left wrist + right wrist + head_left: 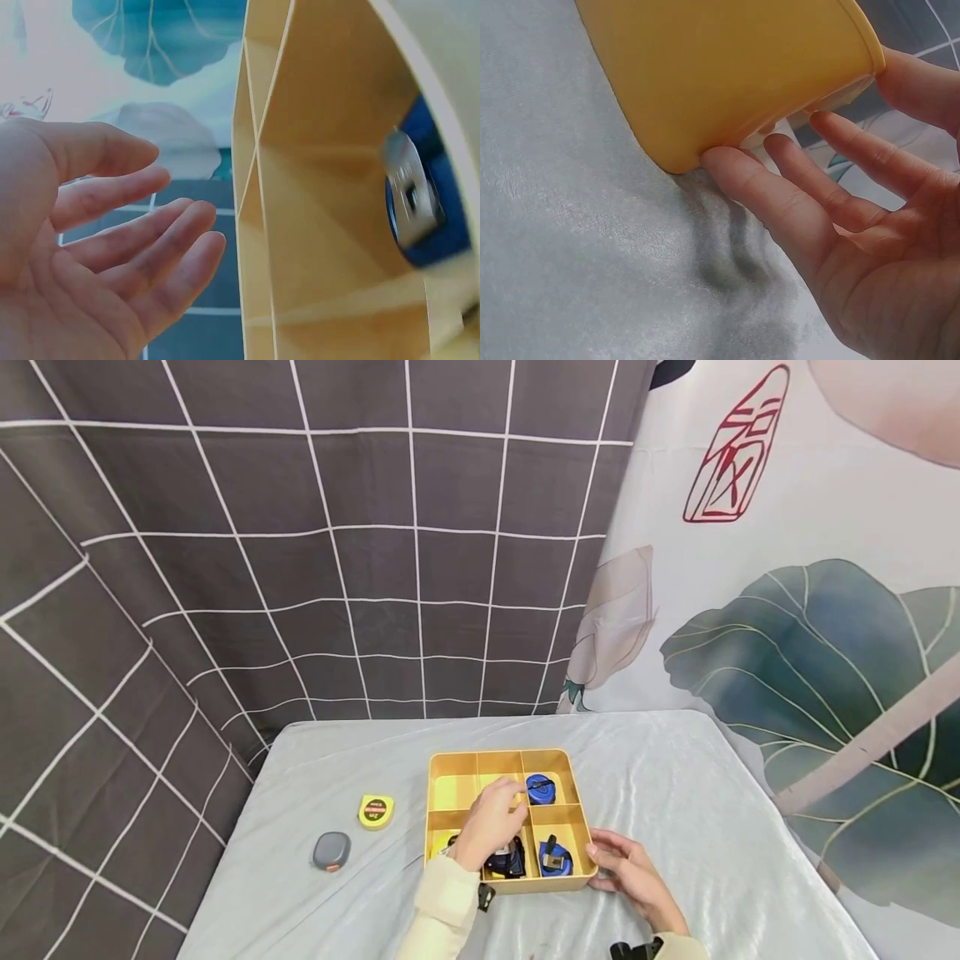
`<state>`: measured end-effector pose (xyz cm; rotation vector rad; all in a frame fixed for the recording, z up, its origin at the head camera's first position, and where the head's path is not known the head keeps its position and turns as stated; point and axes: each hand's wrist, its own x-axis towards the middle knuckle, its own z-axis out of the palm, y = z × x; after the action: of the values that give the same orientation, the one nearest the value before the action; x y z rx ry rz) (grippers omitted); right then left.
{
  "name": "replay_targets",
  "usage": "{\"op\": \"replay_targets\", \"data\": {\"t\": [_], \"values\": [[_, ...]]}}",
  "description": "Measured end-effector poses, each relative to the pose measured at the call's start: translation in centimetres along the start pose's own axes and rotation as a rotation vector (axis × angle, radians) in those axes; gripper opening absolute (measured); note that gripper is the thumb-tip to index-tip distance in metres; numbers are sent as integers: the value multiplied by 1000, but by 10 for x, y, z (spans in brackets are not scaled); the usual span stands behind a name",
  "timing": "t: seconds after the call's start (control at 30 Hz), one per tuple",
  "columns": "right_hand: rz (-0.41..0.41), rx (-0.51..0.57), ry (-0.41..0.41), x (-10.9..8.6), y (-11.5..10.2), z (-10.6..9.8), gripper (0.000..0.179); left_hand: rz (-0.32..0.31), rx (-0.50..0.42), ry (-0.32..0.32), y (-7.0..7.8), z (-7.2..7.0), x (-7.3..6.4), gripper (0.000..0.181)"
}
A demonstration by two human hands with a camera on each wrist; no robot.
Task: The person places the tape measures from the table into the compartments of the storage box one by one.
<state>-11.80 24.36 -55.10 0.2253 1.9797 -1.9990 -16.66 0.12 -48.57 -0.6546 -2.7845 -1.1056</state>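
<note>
A yellow divided box (517,887) stands on the table with tape measures in its compartments. My left hand (491,822) hovers over the middle of it, fingers loosely bent and holding nothing, fingertips beside a blue tape measure (541,789) in the back right compartment. Another blue tape measure (556,857) with a metal end hook lies front right. Beside it, front middle, is a black tape measure (507,860); a yellow one (440,843) at front left is partly hidden by my left hand. My right hand (855,217) grips the box's right side, thumb at the rim and fingers at the bottom edge.
Left of the box, a yellow tape measure (376,812) and a grey tape measure (332,851) lie on the pale cloth-covered table (300,918). A dark grid-patterned curtain (360,568) hangs behind, and a white leaf-printed curtain (750,635) on the right.
</note>
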Motion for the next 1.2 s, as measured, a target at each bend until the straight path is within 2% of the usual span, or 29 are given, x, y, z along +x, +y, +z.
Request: {"op": "replay_targets", "data": {"t": [0.1, 0.3, 0.47, 0.6, 0.83, 1.0, 1.2], "values": [[8, -2, 6, 0, -1, 0, 61, -16, -14, 25, -6, -8, -12, 29], [13, 5, 1, -2, -1, -1, 61, -32, -100, 80, -27, -18, -39, 24], [5, 9, 0, -2, -2, -2, 61, -39, -90, 164, -45, -30, -60, 26], [4, 14, -4, -2, -1, -2, 61, -70, -59, 213, -61, -43, -73, 31], [-1, 28, -22, -2, 2, -3, 59, -205, 34, 270, -91, -63, -96, 36], [-5, 27, -42, -1, 4, -3, 59, -236, 103, 328, -114, -74, -115, 39], [-1, 27, -42, 0, 4, -3, 60, -366, 188, 303, -132, -83, -130, 41]]}}
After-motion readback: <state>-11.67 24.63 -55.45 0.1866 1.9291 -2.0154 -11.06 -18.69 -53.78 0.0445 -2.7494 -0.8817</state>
